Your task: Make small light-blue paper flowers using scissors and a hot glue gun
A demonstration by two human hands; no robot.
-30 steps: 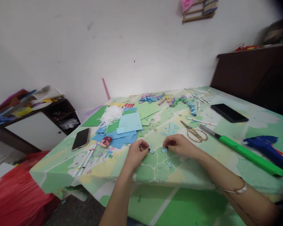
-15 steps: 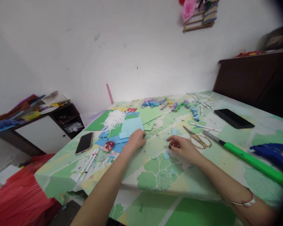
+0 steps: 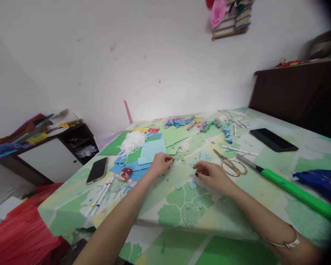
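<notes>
Over the edge of the light blue paper sheets (image 3: 153,147) is my left hand (image 3: 161,163), its fingers closed in a pinch. A tiny scrap (image 3: 175,161) lies right at those fingertips; whether they grip it I cannot make out. My right hand (image 3: 211,176) hovers low over the tablecloth, fingers loosely curled and apart from the thumb, nothing between them. Just below its fingertips is a light blue paper scrap (image 3: 192,184). Two more blue scraps, one to the left (image 3: 178,187) and one nearer me (image 3: 199,204), lie on the cloth. Gold-handled scissors (image 3: 231,165) rest beside my right hand.
White string (image 3: 132,141) sits heaped on coloured paper. A pink-and-maroon object (image 3: 125,174), markers (image 3: 102,195) and a phone (image 3: 97,170) lie left. On the right are a green-handled cutter (image 3: 292,189), a blue glue gun (image 3: 317,178) and a black phone (image 3: 273,140). Decorated paper tubes (image 3: 206,126) lie behind.
My left hand has left the blue scraps in front and moved up and left to the paper sheets. My right hand has let its scrap go and shifted slightly right.
</notes>
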